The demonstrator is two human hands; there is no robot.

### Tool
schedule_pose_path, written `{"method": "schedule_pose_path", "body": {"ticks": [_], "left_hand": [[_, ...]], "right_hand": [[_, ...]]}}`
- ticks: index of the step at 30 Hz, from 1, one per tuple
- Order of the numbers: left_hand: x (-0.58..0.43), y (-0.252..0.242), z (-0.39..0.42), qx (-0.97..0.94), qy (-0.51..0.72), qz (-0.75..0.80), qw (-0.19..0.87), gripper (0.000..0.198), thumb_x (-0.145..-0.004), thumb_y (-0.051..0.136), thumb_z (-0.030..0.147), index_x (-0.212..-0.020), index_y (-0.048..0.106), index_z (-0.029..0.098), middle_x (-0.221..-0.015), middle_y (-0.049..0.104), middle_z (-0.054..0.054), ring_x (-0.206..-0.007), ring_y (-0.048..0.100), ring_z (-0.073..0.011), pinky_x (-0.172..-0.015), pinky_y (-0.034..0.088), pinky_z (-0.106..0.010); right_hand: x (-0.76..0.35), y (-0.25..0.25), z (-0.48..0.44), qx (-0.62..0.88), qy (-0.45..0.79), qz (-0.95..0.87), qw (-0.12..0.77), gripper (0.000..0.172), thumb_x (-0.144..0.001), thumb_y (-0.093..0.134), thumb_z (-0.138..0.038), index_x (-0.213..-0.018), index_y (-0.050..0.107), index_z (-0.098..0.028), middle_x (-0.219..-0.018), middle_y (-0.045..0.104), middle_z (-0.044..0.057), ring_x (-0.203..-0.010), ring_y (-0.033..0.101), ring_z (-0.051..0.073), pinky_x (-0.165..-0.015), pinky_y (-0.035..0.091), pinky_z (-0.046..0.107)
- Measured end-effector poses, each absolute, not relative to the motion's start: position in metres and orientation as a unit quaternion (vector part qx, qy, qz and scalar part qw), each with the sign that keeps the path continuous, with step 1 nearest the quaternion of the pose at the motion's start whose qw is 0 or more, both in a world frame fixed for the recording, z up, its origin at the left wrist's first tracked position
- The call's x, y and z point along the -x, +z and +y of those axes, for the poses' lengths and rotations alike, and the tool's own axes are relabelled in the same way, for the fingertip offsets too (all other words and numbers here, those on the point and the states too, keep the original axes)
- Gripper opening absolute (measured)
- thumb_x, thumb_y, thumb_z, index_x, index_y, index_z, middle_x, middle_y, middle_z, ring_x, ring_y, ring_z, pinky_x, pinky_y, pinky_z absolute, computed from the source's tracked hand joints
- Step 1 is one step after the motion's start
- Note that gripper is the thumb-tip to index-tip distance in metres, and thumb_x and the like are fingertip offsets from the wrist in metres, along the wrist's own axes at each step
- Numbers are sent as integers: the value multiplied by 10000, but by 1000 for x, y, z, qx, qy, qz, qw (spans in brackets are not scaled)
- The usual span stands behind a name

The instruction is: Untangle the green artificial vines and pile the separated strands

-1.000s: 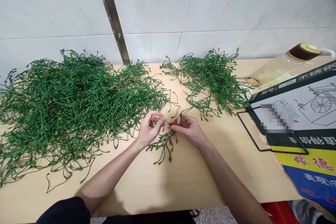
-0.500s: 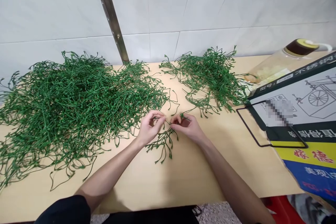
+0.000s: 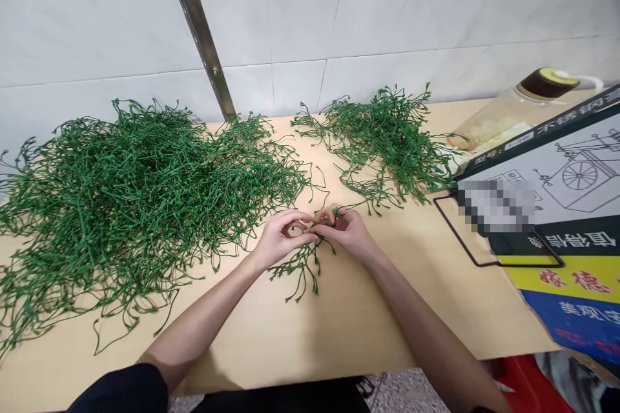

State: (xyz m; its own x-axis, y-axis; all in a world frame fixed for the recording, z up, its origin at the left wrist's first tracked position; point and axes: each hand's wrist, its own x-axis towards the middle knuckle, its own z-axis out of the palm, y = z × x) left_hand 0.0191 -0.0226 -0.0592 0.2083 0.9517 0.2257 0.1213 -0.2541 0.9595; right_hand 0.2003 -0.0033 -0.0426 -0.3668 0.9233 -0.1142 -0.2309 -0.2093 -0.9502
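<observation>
Left hand [image 3: 279, 239], right hand [image 3: 352, 233] close together – both pinching green sprig [image 3: 301, 266] – 2 green piles [image 3: 145, 187] nearby

On the left of the desk [image 3: 271, 329], spreading from the back edge frontward, a heap of stems [image 3: 145, 187]. Right of it, along the back edge, a second heap [image 3: 394, 142]. Nearer the front edge, between both, left hand [image 3: 281, 235] beside right hand [image 3: 351, 232], a bunch [image 3: 303, 268] just before them. Behind the left heap, a bracket [image 3: 206, 45]. Far right, a carton [image 3: 576, 226], a wire frame [image 3: 456, 232] overlapping its left side, a bottle [image 3: 504, 113] behind.
</observation>
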Motion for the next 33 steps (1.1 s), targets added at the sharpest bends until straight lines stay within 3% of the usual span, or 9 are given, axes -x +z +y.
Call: {"method": "schedule_pose_path", "body": {"ticks": [13, 19, 24, 33], "left_hand": [[-18, -57, -23, -703, 447, 401, 380, 244, -812, 754, 297, -1034, 743, 197, -1095, 719, -120, -983, 698, -206, -769, 598, -302], [-18, -56, -23, -720, 420, 424, 354, 167, -867, 699, 285, -982, 737, 169, -891, 747, -84, -747, 655, -151, -566, 469, -218], [-19, -57, -25, -721, 448, 421, 319, 122, -914, 635, 242, -930, 734, 171, -787, 718, -46, -703, 624, -133, -646, 483, -242], [-20, -56, -25, -767, 466, 374, 233, 140, -954, 558, 192, -957, 696, 167, -891, 742, -65, -817, 643, -150, -779, 512, -295]], "right_hand": [[-204, -43, -2, 353, 713, -451, 403, 478, -626, 886, -334, -619, 423, -213, -727, 604, -23, -745, 584, 132, -794, 534, 310], [-206, -47, 0, 346, 712, -457, 405, 452, -621, 891, -342, -636, 460, -206, -737, 627, -11, -751, 584, 136, -753, 498, 295], [-206, -47, 0, 348, 708, -460, 408, 444, -649, 878, -335, -644, 454, -204, -746, 638, -7, -730, 560, 125, -752, 468, 294], [-205, -50, 0, 345, 705, -455, 419, 472, -645, 881, -337, -640, 428, -206, -722, 613, -23, -708, 544, 116, -736, 452, 285]]}}
